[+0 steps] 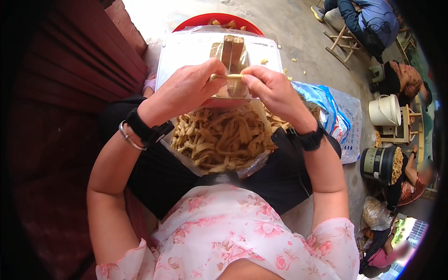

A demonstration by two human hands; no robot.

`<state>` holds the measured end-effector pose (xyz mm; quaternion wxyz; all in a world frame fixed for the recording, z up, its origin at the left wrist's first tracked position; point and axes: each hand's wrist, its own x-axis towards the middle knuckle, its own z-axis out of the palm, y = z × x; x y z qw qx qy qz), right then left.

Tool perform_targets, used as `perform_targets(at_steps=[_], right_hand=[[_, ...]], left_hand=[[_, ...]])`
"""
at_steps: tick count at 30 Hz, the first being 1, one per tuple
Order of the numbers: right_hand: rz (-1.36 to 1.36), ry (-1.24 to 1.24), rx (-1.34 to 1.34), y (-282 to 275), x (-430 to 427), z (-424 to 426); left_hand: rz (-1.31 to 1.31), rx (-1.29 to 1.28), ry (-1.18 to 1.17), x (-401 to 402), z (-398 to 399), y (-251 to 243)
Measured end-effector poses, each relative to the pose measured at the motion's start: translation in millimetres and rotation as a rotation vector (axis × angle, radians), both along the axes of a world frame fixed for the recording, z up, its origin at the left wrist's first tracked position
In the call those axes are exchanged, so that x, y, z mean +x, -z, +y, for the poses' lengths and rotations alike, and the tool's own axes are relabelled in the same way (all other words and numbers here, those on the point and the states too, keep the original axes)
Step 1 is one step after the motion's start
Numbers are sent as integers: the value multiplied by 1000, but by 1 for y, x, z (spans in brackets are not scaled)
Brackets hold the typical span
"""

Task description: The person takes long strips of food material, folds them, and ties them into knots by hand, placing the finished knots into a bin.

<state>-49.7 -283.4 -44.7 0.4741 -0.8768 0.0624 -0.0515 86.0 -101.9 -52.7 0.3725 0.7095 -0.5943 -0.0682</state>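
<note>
Between my two hands a pale yellowish strip (233, 76) is stretched sideways. My left hand (199, 82) pinches its left end between thumb and fingers, and my right hand (267, 82) pinches the other end. Under the strip stands a wooden block (232, 52) with clear plastic around it, on a white board (189, 43). Below my hands, between my knees, a plastic-lined container holds a heap of tan, dried-looking strips (231, 140), several of them knotted at the left side. What exactly the strips are made of I cannot tell.
A red basin (217, 16) is behind the board. Blue and white printed sacks (344, 122) lie to the right. Farther right are a white bucket (384, 110), a dark bucket (376, 166) full of tan pieces, and several people seated. A dark red wooden surface (70, 80) rises at left.
</note>
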Motion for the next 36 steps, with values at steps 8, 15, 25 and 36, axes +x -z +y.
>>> perform_targets(at_steps=[8,15,25,36], right_hand=[[23,44,-76,22,29,-13],[-117,134,-756,32,12,11],[316,-48,-48,42,-49,35],[286,181,534,88,-54,10]], left_hand=[[-258,-73,-137,9,-19,17],[-313,153,-260,-13,-7,20],[-233,483,-238,-31,69,29],[-356,689,296,-117,33,162]])
